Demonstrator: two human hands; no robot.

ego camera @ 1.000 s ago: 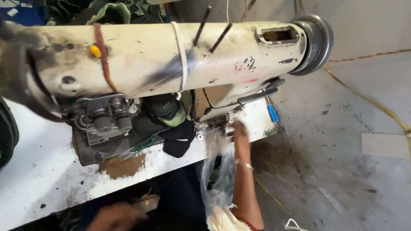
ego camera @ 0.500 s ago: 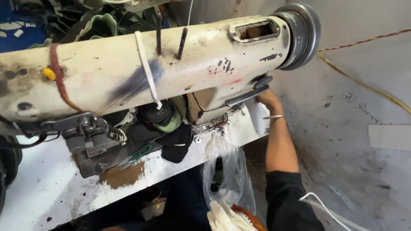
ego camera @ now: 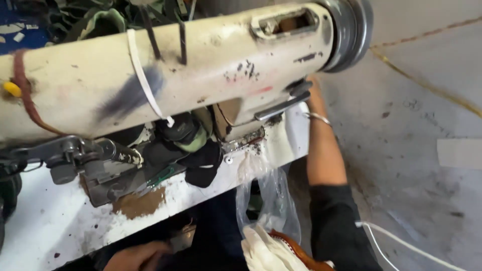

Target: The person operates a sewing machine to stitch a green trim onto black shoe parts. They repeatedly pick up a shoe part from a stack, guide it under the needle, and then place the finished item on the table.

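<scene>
- Up behind the handwheel point(ego camera: 349, 30) end of the sewing machine point(ego camera: 165, 75): that's where the right arm point(ego camera: 324, 150) goes. The right hand itself is tucked behind the machine body, so can't tell if its grip is closed on anything or just resting there.
- What does show is the forearm running straight up from a black sleeve point(ego camera: 336, 226), with a thin metal bangle point(ego camera: 316, 118) on the wrist, right next to the machine's grey lever point(ego camera: 281, 105).
- Left hand point(ego camera: 133, 256) is way down at the bottom edge, below the surface point(ego camera: 60, 226). Only the top of it shows, so its grip is anyone's guess too.
- The machine is a beat-up cream one, chipped paint, a white zip tie point(ego camera: 143, 75) looped round the arm and a reddish cord point(ego camera: 22, 95) wrapped near the left end.
- Under the arm there's a bundle of dark and green cloth point(ego camera: 193, 145) jammed by the needle area, with the grey presser mechanism point(ego camera: 80, 160) to its left.
- The surface is white and grubby, with a brown worn patch point(ego camera: 138, 203) near its front edge.
- A clear plastic bag point(ego camera: 266, 195) hangs off the front edge just beside the right arm, and white fabric point(ego camera: 266, 251) sits below it.
- Bare concrete floor point(ego camera: 416, 150) off to the right, white cable point(ego camera: 401, 243) trailing across it.
</scene>
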